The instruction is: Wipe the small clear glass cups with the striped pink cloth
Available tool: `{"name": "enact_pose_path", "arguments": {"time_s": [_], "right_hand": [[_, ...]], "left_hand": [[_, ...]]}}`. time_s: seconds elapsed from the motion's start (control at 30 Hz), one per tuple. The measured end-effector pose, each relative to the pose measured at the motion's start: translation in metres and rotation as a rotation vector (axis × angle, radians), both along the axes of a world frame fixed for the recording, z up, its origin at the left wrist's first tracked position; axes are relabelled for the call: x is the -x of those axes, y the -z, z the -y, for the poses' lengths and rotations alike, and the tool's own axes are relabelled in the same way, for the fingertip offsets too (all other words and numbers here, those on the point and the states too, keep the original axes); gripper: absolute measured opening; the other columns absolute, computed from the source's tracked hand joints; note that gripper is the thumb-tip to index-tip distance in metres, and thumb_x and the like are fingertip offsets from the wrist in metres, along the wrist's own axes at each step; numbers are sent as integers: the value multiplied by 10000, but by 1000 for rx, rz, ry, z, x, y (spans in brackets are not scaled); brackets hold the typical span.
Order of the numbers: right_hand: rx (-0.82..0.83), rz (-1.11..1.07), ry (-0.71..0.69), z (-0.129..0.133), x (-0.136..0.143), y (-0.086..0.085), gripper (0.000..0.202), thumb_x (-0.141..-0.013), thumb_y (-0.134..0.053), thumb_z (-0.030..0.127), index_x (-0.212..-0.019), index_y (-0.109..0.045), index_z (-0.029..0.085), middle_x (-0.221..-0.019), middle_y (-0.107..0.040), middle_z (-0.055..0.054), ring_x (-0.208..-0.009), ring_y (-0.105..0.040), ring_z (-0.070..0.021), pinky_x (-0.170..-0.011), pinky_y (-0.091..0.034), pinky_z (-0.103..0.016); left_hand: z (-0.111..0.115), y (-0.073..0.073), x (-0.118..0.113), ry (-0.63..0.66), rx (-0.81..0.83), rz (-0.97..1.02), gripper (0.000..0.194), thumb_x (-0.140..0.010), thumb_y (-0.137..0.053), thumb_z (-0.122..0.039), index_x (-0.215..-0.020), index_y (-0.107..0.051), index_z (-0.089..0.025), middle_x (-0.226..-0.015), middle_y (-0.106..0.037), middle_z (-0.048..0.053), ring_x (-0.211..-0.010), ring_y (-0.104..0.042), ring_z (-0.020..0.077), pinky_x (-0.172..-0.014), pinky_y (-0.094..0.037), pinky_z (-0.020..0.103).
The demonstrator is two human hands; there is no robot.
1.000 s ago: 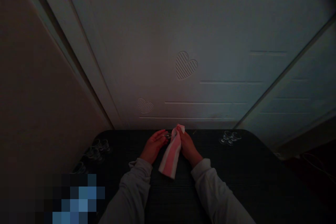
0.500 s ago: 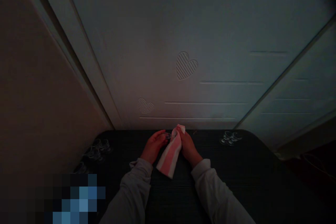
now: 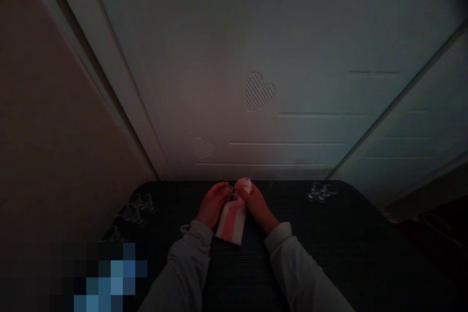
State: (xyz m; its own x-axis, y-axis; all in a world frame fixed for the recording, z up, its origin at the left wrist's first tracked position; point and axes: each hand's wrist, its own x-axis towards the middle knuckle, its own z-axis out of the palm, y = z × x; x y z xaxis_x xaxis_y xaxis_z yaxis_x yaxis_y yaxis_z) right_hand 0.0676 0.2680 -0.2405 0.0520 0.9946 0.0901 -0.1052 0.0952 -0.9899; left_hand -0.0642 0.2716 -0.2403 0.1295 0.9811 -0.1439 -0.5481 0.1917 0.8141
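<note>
Near the far edge of the dark table, my left hand (image 3: 212, 204) is closed on a small stemmed glass (image 3: 231, 188), which is partly hidden by the fingers. My right hand (image 3: 259, 206) grips a pink-and-white striped cloth (image 3: 231, 222). The upper part of the cloth is bunched in the right fingers and pressed against the glass. Its lower end hangs down between my two forearms.
Several small stemmed glasses (image 3: 134, 208) stand at the table's left edge. Another group of small glasses (image 3: 321, 192) is at the far right. A pale panel (image 3: 219, 107) with carved hearts rises right behind the dark table (image 3: 248, 278).
My right hand has shifted slightly left with the cloth, bringing its bunched top closer to the glass. The glass has turned a little in my left hand.
</note>
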Motion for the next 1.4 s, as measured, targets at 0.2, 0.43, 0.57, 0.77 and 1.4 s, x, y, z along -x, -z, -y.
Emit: {"name": "enact_pose_path", "arguments": {"time_s": [0.2, 0.43, 0.57, 0.77, 1.4], "right_hand": [[2, 22, 16, 1, 2, -2, 264, -694, -542, 402, -717, -548, 139, -650, -557, 3, -579, -483, -116, -555, -382, -232], [49, 30, 41, -1, 0, -5, 314, -645, -581, 422, -742, -606, 125, -664, -609, -27, -647, -534, -156, -588, -395, -252], [42, 52, 85, 0, 0, -7, 323, -659, -569, 422, -744, -621, 114, -696, -618, -44, -674, -539, -162, -602, -395, -258], [35, 9, 149, -2, -3, -3, 313, -691, -546, 428, -718, -600, 121, -705, -605, -35, -663, -523, -144, -609, -393, -245], [-170, 116, -66, 4, 1, 6, 294, -722, -440, 205, -982, -574, 182, -1003, -611, -47, -941, -540, -181, -858, -376, -303]], "left_hand": [[1, -1, -1, 2, -17, -36, 313, -591, -694, -227, -870, -580, -139, -711, -630, 25, -618, -568, 108, -620, -415, 243], [2, -1, -1, 47, -38, -89, 273, -589, -695, -236, -816, -579, -140, -711, -624, 16, -632, -569, 108, -631, -411, 239], [2, 0, -1, 47, -42, -92, 275, -601, -688, -234, -837, -579, -147, -730, -631, 13, -647, -572, 107, -643, -412, 238], [2, 1, 0, 107, -71, -194, 305, -587, -698, -211, -869, -600, -149, -784, -648, 36, -715, -583, 133, -707, -417, 269], [0, 1, 1, 50, -29, -20, 292, -612, -688, -216, -878, -607, -128, -794, -637, 49, -671, -576, 112, -668, -429, 253]]}}
